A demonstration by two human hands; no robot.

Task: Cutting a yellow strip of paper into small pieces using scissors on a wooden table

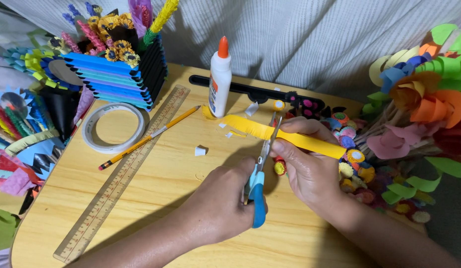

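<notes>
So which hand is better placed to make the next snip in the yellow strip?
Left. The left hand already grips the blue-handled scissors, blades at the yellow paper strip; the right hand holds the strip.

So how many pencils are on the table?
1. The pencil lies slantwise across the wooden ruler, just right of the tape roll and left of the glue bottle. More could be hidden among the paper crafts at the edges.
</notes>
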